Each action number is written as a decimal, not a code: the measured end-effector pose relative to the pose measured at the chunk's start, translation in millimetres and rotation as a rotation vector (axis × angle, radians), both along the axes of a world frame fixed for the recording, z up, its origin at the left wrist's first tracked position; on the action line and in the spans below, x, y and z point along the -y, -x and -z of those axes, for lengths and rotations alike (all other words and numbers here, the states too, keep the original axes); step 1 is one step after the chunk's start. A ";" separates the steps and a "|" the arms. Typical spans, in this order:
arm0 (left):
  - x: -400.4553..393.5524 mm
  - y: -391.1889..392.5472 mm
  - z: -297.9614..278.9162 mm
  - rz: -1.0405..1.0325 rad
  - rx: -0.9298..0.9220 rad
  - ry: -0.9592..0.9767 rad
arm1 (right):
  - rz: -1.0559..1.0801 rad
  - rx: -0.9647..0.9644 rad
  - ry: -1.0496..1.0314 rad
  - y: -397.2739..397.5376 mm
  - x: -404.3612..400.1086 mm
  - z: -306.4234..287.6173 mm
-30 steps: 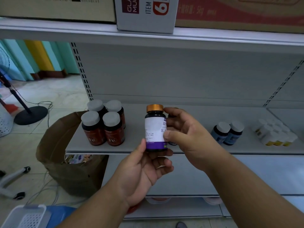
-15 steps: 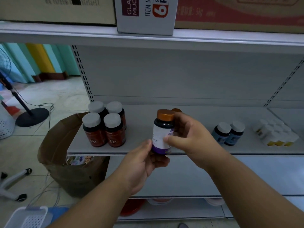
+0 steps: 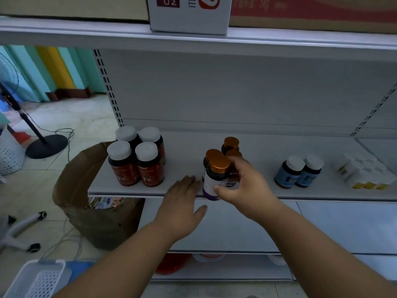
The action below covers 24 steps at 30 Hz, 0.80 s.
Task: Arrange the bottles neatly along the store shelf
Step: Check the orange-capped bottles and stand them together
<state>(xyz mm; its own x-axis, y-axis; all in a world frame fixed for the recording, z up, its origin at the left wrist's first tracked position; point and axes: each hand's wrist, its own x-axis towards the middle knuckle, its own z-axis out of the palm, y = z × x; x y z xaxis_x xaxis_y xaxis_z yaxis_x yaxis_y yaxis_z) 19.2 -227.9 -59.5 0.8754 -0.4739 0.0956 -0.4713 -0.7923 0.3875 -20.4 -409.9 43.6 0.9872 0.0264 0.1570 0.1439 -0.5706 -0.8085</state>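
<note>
Because the left hand [image 3: 182,203] lies flat and empty at the shelf [image 3: 182,168] lip, fingers straight, it seems ready to steady things, while the right hand [image 3: 242,186] grips the copper-capped bottle [image 3: 216,179] at the front edge, probably to seat it squarely before the matching bottles [image 3: 231,145] just behind its fingers. Beyond the left hand stand red-labelled bottles [image 3: 137,162]; right of the right hand, blue ones [image 3: 298,173].

Both forearms were bare up to the frame's lower edge, with no sleeve showing. The left hand [image 3: 182,203] and right hand [image 3: 247,186] wore no gloves, rings or watch
</note>
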 end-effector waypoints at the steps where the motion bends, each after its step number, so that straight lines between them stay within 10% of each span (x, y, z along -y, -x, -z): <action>1: 0.9 1.5 2.3 -0.008 0.002 0.015 | -0.011 0.002 0.016 -0.3 1.0 2.7; 7: 4.5 30.5 -11.9 -0.103 -0.103 0.409 | -0.110 -0.008 0.037 -3.2 4.2 15.0; 24: -104.6 156.1 -1.4 -0.708 -0.104 0.422 | -0.684 -0.080 0.007 14.0 -128.9 35.0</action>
